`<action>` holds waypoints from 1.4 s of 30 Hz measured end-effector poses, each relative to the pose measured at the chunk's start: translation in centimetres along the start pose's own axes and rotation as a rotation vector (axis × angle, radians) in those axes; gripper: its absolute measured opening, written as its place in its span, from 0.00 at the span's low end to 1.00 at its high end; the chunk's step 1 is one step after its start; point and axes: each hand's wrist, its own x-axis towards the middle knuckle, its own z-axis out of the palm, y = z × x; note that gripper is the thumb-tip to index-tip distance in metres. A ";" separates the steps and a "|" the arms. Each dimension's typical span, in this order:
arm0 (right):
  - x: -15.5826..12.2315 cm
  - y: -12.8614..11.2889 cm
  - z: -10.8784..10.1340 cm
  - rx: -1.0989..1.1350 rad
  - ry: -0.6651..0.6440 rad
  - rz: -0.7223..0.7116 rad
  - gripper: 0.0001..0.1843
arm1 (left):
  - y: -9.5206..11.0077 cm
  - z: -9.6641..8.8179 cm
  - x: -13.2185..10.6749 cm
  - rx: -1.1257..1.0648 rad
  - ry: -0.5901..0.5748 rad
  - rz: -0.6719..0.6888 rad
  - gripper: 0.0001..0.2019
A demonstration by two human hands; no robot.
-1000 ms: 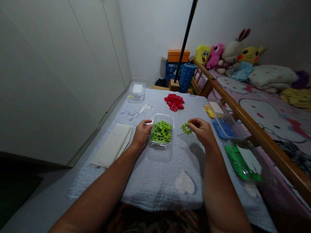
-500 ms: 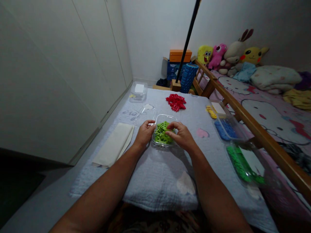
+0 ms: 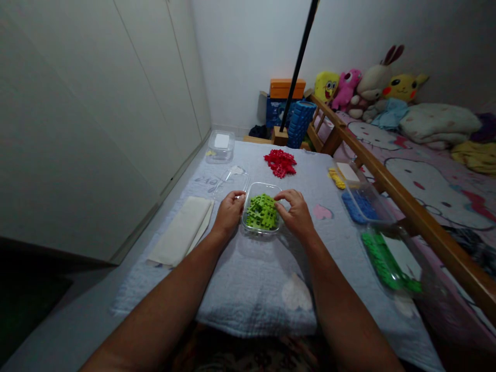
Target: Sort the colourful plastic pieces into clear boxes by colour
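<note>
The left hand is gripping a clear tub by its left edge; the right hand, fingers curled, is covering part of its right edge, any pinch unclear, having drawn rightward since half a second ago. Green pieces are lying heaped inside, red pieces beyond.

We saw that the clear tub was smooth, glossy plastic, while the lime pieces inside it looked like matt plastic; red plastic pieces beyond it, matt, wrinkled cloth under it, a smooth wooden rail right of it.
</note>
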 end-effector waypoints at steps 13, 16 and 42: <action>-0.5 3.2 1.2 0.107 0.207 0.321 0.09 | 0.2 -1.8 0.4 0.937 0.180 0.420 0.12; -0.6 3.5 1.5 0.119 0.199 0.340 0.10 | 0.1 -1.7 0.3 1.106 0.173 0.394 0.10; -0.8 3.3 1.9 0.146 0.172 0.371 0.11 | -0.2 -0.8 1.3 1.316 0.121 0.352 0.11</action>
